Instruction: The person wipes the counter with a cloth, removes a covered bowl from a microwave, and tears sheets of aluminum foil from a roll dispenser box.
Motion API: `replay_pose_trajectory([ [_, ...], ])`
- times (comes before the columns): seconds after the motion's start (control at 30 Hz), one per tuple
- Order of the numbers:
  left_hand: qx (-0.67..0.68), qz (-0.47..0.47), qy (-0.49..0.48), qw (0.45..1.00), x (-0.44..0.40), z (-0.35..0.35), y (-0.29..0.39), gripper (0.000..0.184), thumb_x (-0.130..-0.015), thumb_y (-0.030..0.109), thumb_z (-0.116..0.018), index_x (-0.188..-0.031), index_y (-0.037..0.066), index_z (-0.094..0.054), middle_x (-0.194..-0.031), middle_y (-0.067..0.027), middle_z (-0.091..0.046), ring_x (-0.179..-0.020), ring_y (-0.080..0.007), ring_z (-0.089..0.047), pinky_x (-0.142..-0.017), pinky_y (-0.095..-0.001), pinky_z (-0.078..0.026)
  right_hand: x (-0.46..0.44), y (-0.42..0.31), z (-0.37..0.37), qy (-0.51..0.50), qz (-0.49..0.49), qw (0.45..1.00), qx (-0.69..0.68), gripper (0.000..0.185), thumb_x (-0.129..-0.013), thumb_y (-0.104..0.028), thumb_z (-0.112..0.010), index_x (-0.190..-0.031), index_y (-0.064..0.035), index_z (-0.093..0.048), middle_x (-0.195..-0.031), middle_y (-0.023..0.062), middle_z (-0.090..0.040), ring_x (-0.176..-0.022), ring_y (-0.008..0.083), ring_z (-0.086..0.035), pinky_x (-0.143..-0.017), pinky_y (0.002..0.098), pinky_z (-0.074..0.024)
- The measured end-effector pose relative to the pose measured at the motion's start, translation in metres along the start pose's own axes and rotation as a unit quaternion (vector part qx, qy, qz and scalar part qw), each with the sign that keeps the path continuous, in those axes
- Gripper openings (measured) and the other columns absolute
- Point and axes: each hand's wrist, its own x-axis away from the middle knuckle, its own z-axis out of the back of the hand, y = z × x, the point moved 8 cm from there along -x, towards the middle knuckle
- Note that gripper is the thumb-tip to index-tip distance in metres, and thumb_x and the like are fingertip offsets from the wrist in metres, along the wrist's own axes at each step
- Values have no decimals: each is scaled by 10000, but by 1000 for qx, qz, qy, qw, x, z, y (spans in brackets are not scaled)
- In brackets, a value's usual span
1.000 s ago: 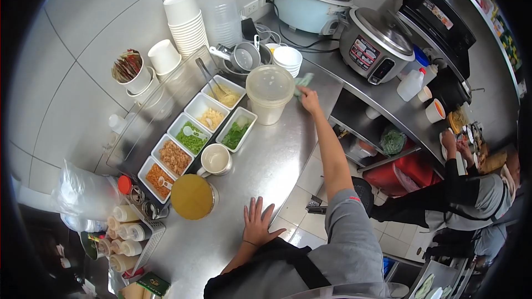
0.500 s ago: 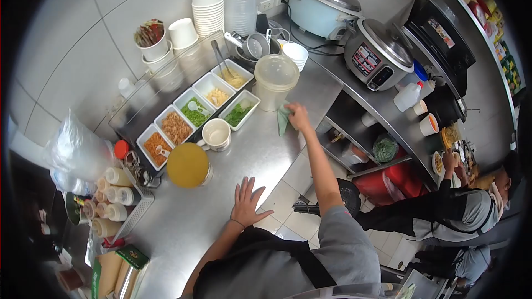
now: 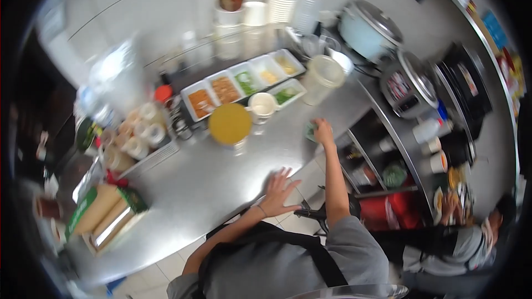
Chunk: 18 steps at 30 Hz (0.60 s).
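My right hand (image 3: 323,130) is closed on a green cloth (image 3: 311,132), low over the steel counter (image 3: 221,182) near its right edge. My left hand (image 3: 279,192) has its fingers spread at the counter's front edge and holds nothing. Ahead of the cloth stands a lidded clear tub (image 3: 322,80). A white mug (image 3: 262,107) and a yellow-topped container (image 3: 230,124) are left of the cloth. Behind them white trays (image 3: 226,89) hold orange, brown, green and pale food; a separate tray (image 3: 286,94) holds green leaves.
Bottles (image 3: 134,138) fill a basket at the left, near an open box of rolls (image 3: 105,213). Stacked white cups (image 3: 282,0) stand at the back. Two cookers (image 3: 370,29) are at the back right. A co-worker (image 3: 451,246) is at the far right.
My right hand has drawn the cloth back from beside the tub toward the front edge. The view has swung, so the counter items sit further right; more of the box shows.
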Motion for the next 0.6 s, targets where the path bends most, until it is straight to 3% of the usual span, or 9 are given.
replay_pose_trajectory([
  [0.1, -22, 59, -15, 998, 25, 4, -1, 868, -742, 461, -656, -1411, 115, -225, -1468, -216, -95, -1364, -383, -93, -1054, -576, -151, 64, -62, -22, 65, 13, 998, 19, 398, -670, 12, -548, -1054, -90, -544, -1023, 193, -485, -972, 405, -449, -824, 476, -389],
  [0.2, -78, 140, 4, 987, 56, 29, -27, 877, -770, 383, -656, -1429, 87, -158, -1470, -219, -81, -1363, -392, -87, -1058, -557, -165, 126, -136, -29, -58, 128, 989, -46, 433, -617, 27, -561, -1041, -58, -566, -938, 160, -508, -924, 346, -489, -796, 419, -409],
  [0.27, -94, 207, 19, 974, 87, 50, -42, 886, -763, 300, -670, -1430, 68, -135, -1463, -233, -103, -1357, -389, -126, -1064, -518, -199, 163, -171, -49, -283, 182, 900, -276, 429, -644, 48, -567, -1065, -38, -590, -945, 104, -578, -880, 233, -557, -752, 326, -445],
  [0.33, 0, 244, 0, 970, 121, 46, -66, 891, -775, 268, -657, -1431, 52, -94, -1465, -228, -104, -1335, -384, -200, -1067, -437, -250, 202, -221, -41, -506, -56, 722, -468, 402, -705, 73, -570, -1097, -18, -593, -967, 56, -624, -849, 126, -582, -734, 241, -450],
  [0.37, 41, 229, 121, 965, 139, 60, -63, 688, -781, 216, -649, -1351, 34, -310, -1323, -246, -382, -1194, -334, -442, -963, -387, -381, 209, -246, -34, -519, -59, 692, -499, 383, -732, 87, -554, -1100, -13, -591, -984, 51, -627, -855, 112, -584, -746, 232, -454],
  [0.4, 34, 240, 140, 960, 156, 77, -62, 688, -781, 216, -649, -1351, 34, -310, -1323, -246, -382, -1194, -334, -442, -963, -387, -381, 217, -268, -31, -530, -64, 660, -529, 365, -758, 100, -538, -1103, -8, -590, -1001, 47, -631, -860, 98, -587, -758, 223, -457],
  [0.47, 152, 289, 142, 934, 192, 96, -56, 346, -766, 214, -681, -1031, 26, -559, -913, -192, -602, -814, -266, -617, -711, -373, -471, 222, -308, -30, -561, -26, 643, -520, 328, -777, 91, -538, -1092, 15, -585, -973, 60, -638, -877, 106, -594, -755, 228, -470],
  [0.5, 148, 297, 159, 930, 205, 109, -43, 346, -766, 214, -681, -1031, 26, -559, -913, -192, -602, -814, -266, -617, -711, -373, -471, 224, -327, -30, -584, 6, 635, -506, 321, -779, 88, -538, -1089, 20, -583, -972, 64, -639, -871, 106, -596, -743, 226, -475],
  [0.6, 64, 365, 353, 859, 253, 162, -14, 260, -738, 219, -724, -737, 29, -547, -590, -120, -534, -515, -229, -536, -524, -362, -421, 227, -380, -23, -632, 52, 607, -478, 308, -779, 79, -545, -1080, 26, -582, -962, 65, -635, -851, 99, -596, -720, 213, -478],
])
